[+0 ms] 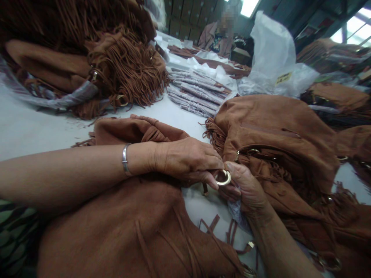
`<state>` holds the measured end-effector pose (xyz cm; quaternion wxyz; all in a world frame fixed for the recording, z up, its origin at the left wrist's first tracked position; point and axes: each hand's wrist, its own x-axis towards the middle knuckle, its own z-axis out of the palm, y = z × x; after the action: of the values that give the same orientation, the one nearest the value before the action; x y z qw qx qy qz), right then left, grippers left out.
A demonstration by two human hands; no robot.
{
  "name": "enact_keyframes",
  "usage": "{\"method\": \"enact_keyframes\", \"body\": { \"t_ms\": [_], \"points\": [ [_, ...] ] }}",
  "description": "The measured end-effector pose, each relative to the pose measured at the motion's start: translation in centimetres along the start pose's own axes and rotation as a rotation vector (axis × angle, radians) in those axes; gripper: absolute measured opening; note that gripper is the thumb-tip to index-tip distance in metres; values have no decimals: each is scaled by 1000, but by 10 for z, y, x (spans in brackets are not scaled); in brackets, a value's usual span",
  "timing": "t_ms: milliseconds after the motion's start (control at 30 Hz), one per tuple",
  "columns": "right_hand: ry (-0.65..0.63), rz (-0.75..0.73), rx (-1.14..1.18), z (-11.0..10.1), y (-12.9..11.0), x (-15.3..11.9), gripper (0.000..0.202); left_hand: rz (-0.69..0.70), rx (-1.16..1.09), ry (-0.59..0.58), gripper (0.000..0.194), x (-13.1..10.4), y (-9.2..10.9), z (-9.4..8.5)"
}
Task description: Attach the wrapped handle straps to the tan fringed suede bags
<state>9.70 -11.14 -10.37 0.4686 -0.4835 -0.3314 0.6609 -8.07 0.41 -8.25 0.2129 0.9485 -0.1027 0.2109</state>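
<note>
A gold metal ring [223,178] sits between my two hands. My left hand [193,158], with a silver bracelet [125,159] at the wrist, pinches the ring's left side between thumb and fingers. From the right, my right hand [246,187] closes its thumb and fingers on the ring's other side. Some clear plastic wrap shows below the right fingers; what else they hold there is hidden. Under my left arm lies a brown suede bag [124,227] with thin strips hanging from it. A strap end with a gold tip [251,244] rests by its lower right edge.
Fringed brown bags [127,65] are piled at the left. Another brown bag [275,116] lies at the right. Behind are plastic-wrapped flat pieces [199,92] and a clear plastic bag [272,58]. A person [217,38] is across the white table [23,127].
</note>
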Motion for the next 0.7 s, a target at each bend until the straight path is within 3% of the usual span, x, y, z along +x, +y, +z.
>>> {"method": "enact_keyframes", "body": {
  "t_ms": [133, 333, 500, 700],
  "points": [
    [0, 10, -44, -2, -3, -2, 40, -9, 15, -8, 29, 0, 3, -3],
    [-109, 35, -117, -6, -7, -7, 39, -35, 130, -81, 35, 2, 10, -4],
    [-152, -11, -135, -6, -9, -8, 45, -92, 99, -113, 31, 1, 11, -6],
    [10, -199, -513, -2, -20, -21, 40, -114, -12, -98, 29, 0, 6, -8]
  ]
}}
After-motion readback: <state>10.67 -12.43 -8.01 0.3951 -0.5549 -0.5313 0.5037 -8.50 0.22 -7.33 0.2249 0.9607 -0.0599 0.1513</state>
